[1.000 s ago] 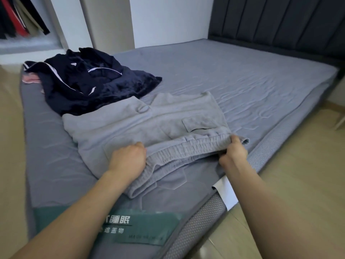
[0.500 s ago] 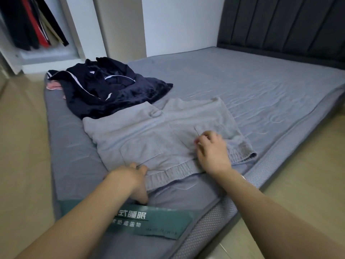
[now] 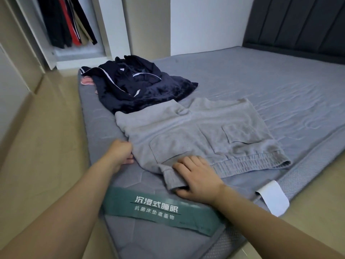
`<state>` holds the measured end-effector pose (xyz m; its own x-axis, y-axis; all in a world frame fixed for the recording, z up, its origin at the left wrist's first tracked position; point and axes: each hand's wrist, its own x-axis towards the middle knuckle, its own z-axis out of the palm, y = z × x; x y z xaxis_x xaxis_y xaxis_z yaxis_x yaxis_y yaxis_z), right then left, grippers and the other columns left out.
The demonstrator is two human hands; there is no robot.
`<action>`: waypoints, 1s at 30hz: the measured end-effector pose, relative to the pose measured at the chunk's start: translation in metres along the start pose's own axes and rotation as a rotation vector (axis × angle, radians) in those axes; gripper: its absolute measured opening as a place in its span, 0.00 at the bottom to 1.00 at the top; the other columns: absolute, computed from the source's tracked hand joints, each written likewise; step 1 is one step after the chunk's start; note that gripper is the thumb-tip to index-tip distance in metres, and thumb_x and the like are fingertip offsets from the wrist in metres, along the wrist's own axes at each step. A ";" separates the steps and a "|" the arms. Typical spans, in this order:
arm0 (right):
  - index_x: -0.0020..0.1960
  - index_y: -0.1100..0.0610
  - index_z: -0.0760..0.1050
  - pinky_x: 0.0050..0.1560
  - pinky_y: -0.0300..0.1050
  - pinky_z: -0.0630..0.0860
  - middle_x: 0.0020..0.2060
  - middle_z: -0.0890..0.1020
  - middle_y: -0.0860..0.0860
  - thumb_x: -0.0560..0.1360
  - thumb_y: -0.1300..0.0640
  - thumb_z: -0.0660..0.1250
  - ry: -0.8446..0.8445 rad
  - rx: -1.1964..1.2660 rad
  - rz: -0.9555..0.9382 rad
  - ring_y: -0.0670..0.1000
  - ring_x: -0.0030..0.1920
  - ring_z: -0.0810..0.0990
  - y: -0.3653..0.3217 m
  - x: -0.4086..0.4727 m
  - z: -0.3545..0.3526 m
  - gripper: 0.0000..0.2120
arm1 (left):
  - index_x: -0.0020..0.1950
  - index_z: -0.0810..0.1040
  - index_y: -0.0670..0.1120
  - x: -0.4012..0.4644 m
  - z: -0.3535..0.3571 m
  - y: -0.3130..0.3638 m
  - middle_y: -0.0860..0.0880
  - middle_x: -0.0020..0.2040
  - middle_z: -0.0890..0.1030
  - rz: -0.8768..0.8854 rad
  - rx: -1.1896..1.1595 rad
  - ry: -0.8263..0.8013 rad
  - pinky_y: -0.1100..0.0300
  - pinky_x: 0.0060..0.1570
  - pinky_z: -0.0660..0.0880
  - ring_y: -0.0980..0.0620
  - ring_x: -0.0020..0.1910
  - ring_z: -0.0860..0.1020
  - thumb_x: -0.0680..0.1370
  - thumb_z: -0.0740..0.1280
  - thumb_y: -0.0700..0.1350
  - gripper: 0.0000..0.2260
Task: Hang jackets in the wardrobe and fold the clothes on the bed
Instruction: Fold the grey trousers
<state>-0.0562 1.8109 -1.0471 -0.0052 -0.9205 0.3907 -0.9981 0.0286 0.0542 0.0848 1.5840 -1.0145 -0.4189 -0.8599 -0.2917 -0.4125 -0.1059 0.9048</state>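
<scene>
Grey shorts [image 3: 201,131] — flat near the bed's [image 3: 261,77] front corner. Right hand [image 3: 197,179] pinches the waistband corner; left hand [image 3: 121,153] clenched on the left edge. Dark clothes [image 3: 138,85] heaped behind. Green label [image 3: 156,208] on mattress; wardrobe [image 3: 71,25] beyond — garments hanging; wood floor [image 3: 46,146].

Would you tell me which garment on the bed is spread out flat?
The grey shorts, lying flat under both hands near the mattress corner. The navy clothes behind them sit in a crumpled heap.
</scene>
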 end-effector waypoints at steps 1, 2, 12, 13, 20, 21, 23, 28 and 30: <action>0.57 0.57 0.76 0.51 0.51 0.70 0.49 0.76 0.53 0.71 0.41 0.64 0.070 -0.013 -0.001 0.56 0.48 0.74 -0.007 0.009 0.001 0.23 | 0.49 0.76 0.43 0.005 0.000 0.000 0.42 0.46 0.78 -0.049 -0.069 -0.013 0.57 0.32 0.77 0.48 0.37 0.76 0.77 0.61 0.36 0.05; 0.56 0.58 0.76 0.49 0.51 0.71 0.47 0.77 0.53 0.73 0.44 0.64 0.135 -0.015 -0.017 0.56 0.46 0.74 -0.013 0.017 0.002 0.20 | 0.51 0.77 0.42 0.011 0.000 0.002 0.43 0.46 0.79 -0.075 -0.110 -0.024 0.57 0.32 0.76 0.48 0.38 0.77 0.77 0.62 0.37 0.06; 0.38 0.55 0.71 0.35 0.47 0.70 0.29 0.76 0.50 0.71 0.56 0.67 0.297 0.821 0.913 0.52 0.33 0.75 0.042 0.047 -0.040 0.07 | 0.45 0.71 0.45 0.085 0.048 0.089 0.47 0.38 0.77 -0.115 -0.259 0.046 0.57 0.34 0.80 0.49 0.34 0.77 0.80 0.59 0.43 0.05; 0.36 0.56 0.69 0.30 0.43 0.68 0.26 0.73 0.49 0.72 0.57 0.69 0.352 0.949 1.020 0.50 0.29 0.71 0.059 0.045 -0.049 0.10 | 0.48 0.72 0.45 0.094 0.061 0.108 0.46 0.41 0.79 -0.057 -0.300 0.065 0.52 0.39 0.81 0.48 0.37 0.78 0.78 0.59 0.44 0.04; 0.37 0.58 0.71 0.32 0.44 0.67 0.27 0.70 0.53 0.70 0.65 0.63 0.415 1.047 1.433 0.53 0.31 0.69 0.165 -0.032 -0.083 0.05 | 0.58 0.80 0.41 0.096 0.264 0.250 0.42 0.54 0.82 0.391 0.014 0.069 0.53 0.55 0.76 0.40 0.53 0.79 0.77 0.59 0.50 0.18; 0.36 0.58 0.70 0.35 0.46 0.67 0.29 0.70 0.54 0.70 0.64 0.62 0.397 0.975 1.452 0.54 0.33 0.70 0.175 -0.043 -0.084 0.05 | 0.59 0.80 0.40 0.095 0.300 0.254 0.40 0.57 0.81 0.434 0.131 0.025 0.50 0.59 0.75 0.39 0.56 0.78 0.78 0.58 0.51 0.20; 0.39 0.57 0.71 0.41 0.46 0.66 0.34 0.73 0.53 0.73 0.61 0.60 0.295 0.742 1.456 0.56 0.40 0.73 0.189 -0.066 -0.089 0.04 | 0.62 0.78 0.37 0.091 0.366 0.243 0.37 0.61 0.79 0.430 0.283 -0.198 0.48 0.63 0.73 0.39 0.61 0.77 0.79 0.56 0.54 0.24; 0.68 0.60 0.69 0.64 0.53 0.66 0.65 0.71 0.63 0.79 0.58 0.42 -0.493 0.168 1.232 0.65 0.65 0.70 0.191 -0.104 -0.088 0.24 | 0.60 0.78 0.42 0.054 0.396 0.176 0.38 0.65 0.75 0.691 0.787 -0.384 0.47 0.65 0.70 0.39 0.64 0.74 0.78 0.50 0.55 0.25; 0.69 0.57 0.67 0.68 0.57 0.61 0.66 0.69 0.62 0.81 0.56 0.48 -0.556 0.187 1.258 0.65 0.66 0.65 0.197 -0.110 -0.075 0.19 | 0.63 0.76 0.48 0.039 0.370 0.145 0.43 0.69 0.71 0.801 0.834 -0.337 0.48 0.69 0.64 0.42 0.68 0.70 0.81 0.53 0.55 0.20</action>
<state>-0.2472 1.9474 -1.0102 -0.8768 -0.3487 -0.3312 -0.2971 0.9343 -0.1972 -0.2900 1.7200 -1.0096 -0.9340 -0.3476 0.0825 -0.2829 0.8607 0.4233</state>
